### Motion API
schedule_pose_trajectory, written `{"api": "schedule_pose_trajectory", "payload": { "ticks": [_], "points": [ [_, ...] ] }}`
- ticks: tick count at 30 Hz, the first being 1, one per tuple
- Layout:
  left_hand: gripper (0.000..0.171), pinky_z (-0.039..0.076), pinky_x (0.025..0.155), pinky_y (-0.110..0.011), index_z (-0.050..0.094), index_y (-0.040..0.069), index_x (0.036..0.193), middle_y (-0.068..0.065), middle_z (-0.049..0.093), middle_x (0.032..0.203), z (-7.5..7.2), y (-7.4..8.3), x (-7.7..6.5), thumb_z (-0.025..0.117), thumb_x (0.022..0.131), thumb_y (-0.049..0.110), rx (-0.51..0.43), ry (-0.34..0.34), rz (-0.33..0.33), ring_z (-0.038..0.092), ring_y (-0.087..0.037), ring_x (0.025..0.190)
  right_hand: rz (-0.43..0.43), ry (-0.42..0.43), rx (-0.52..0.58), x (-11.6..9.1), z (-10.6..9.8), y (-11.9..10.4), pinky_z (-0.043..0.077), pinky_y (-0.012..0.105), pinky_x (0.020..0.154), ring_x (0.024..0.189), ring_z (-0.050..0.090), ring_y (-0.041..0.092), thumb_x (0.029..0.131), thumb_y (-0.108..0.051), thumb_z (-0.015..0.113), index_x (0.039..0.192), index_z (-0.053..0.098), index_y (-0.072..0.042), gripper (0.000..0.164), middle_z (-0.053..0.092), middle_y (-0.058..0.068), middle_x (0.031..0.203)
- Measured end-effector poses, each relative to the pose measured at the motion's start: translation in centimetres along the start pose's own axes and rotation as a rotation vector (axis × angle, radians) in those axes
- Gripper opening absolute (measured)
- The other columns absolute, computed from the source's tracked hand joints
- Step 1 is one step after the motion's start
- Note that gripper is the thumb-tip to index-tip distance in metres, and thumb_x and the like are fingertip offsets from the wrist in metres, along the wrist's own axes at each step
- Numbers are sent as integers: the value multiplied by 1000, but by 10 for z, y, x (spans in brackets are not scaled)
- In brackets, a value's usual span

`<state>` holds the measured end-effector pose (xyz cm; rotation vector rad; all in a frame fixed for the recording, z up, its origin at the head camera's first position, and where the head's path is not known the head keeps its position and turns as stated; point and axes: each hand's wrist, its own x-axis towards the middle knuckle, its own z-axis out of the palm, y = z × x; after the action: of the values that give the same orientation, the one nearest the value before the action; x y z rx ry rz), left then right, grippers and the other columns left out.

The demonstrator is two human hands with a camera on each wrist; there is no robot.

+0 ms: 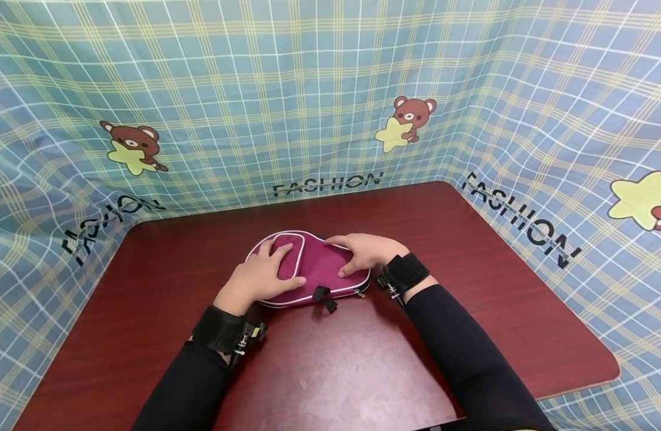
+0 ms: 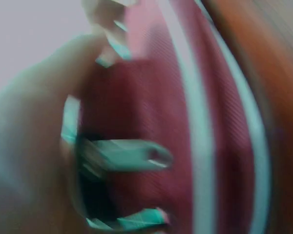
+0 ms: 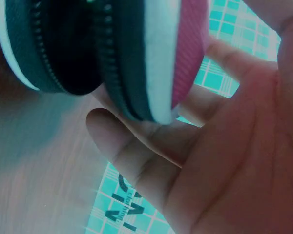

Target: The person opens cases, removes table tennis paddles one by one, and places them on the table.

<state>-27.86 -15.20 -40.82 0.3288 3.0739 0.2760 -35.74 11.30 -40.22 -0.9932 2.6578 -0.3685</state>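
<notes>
A magenta paddle-shaped zip case (image 1: 323, 263) with white piping lies on the table, its wide end with a rounded pocket to the left. Across that pocket my left hand (image 1: 262, 272) rests with fingers spread and thumb towards the near edge. My right hand (image 1: 365, 251) spans the narrower end, thumb over its top and fingers along the far edge. In the right wrist view, the zip teeth (image 3: 107, 44) are parted around a dark gap, and the fingers reach loosely past the case. Blur covers the left wrist view, where a pale tab (image 2: 132, 155) shows by the fabric.
The dark red table (image 1: 330, 359) has checked cloth (image 1: 308, 90) hanging behind it and at both sides. A short black strap (image 1: 323, 296) sticks out from the case's near edge. Each wrist wears a black band with a small camera.
</notes>
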Motion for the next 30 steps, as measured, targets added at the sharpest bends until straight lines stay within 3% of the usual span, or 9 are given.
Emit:
{"api": "schedule_pose_trajectory", "payload": {
  "ticks": [4, 10, 15, 21, 30],
  "points": [
    [93, 47, 81, -58, 26, 24, 148, -23, 34, 139, -9, 11, -6, 52, 74, 74, 33, -36, -83, 48, -46, 113, -7, 1, -7, 0, -2, -2, 36, 37, 103, 124, 44, 17, 75, -43, 75, 141, 40, -31, 75, 49, 0, 135],
    [87, 43, 85, -61, 22, 22, 149, -27, 36, 135, -7, 19, -6, 55, 79, 61, -1, -58, -105, 50, -48, 107, 9, -12, -13, 1, 0, -2, 38, 35, 101, 119, 47, 16, 73, -47, 75, 140, 41, -29, 77, 51, 1, 130],
    [85, 46, 83, -59, 23, 22, 149, -27, 34, 137, 6, 17, -1, 57, 79, 57, 1, -9, -76, 54, -46, 100, 26, -44, 68, 0, 4, -4, 40, 33, 96, 112, 50, 13, 68, -49, 78, 139, 39, -25, 85, 53, 0, 125],
    [88, 46, 81, -59, 26, 26, 147, -24, 34, 139, 18, 15, 6, 56, 76, 69, 31, 68, -45, 50, -47, 108, 76, -93, 176, -3, 7, -9, 43, 29, 89, 104, 51, 11, 61, -47, 84, 134, 37, -22, 91, 54, -1, 115],
    [89, 46, 83, -61, 24, 35, 147, -18, 28, 144, 23, 1, 14, 57, 73, 71, 10, 82, 16, 38, -46, 124, 137, -115, 230, -6, 9, -17, 45, 26, 82, 101, 52, 12, 57, -50, 84, 127, 36, -20, 90, 54, 1, 109]
  ]
}}
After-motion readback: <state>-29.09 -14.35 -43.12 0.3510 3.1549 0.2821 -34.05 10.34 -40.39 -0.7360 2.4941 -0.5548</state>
